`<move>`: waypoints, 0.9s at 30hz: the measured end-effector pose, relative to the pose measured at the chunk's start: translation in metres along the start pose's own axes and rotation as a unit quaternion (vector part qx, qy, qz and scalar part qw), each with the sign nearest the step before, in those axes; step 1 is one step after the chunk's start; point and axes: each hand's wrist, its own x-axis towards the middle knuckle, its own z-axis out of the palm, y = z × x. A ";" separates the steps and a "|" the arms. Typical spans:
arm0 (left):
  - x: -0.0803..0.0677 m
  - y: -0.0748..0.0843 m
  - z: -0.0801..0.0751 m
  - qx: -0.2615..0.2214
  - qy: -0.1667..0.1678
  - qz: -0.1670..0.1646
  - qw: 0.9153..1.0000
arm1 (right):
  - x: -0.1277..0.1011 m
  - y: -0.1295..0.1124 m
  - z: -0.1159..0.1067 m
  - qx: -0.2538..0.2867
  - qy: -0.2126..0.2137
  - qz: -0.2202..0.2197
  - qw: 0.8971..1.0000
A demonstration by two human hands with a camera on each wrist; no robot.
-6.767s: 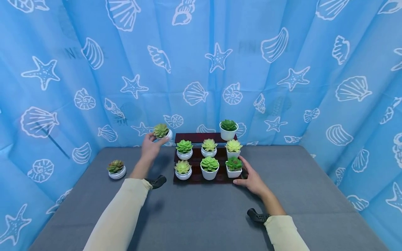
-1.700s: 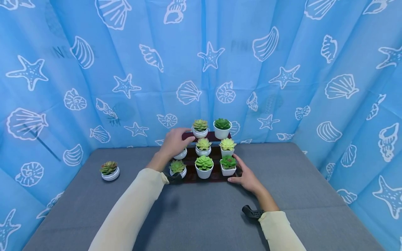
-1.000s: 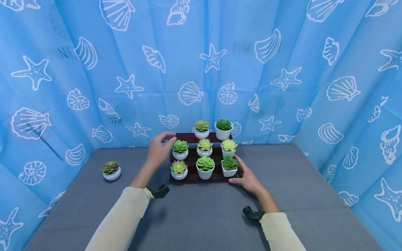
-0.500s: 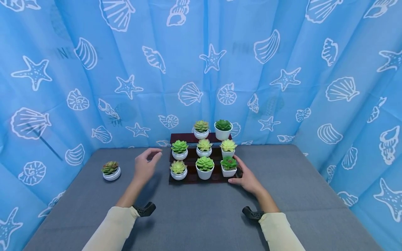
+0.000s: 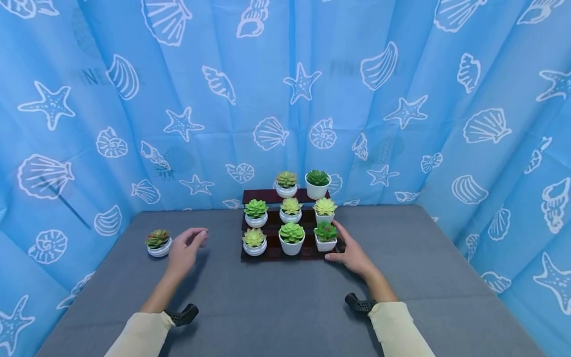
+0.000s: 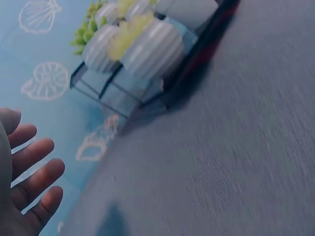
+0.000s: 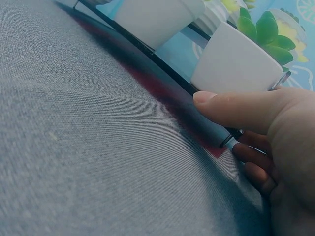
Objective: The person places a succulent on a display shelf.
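On the grey table (image 5: 285,297):
Left hand (image 5: 184,248): fingers loosely spread, holding nothing, near the lone potted succulent (image 5: 158,242).
Right hand (image 5: 352,253): thumb and fingers gripping the stepped stand's (image 5: 285,254) front right corner.

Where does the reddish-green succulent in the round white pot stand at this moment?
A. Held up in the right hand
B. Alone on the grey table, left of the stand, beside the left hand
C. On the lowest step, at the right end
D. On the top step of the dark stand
B. The reddish-green succulent sits on the grey table, apart from the dark stand, with the left hand next to it, not touching it.
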 end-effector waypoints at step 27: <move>-0.020 -0.051 -0.059 0.071 -0.005 -0.075 0.995 | 0.002 0.002 0.000 0.008 0.001 -0.004 1.000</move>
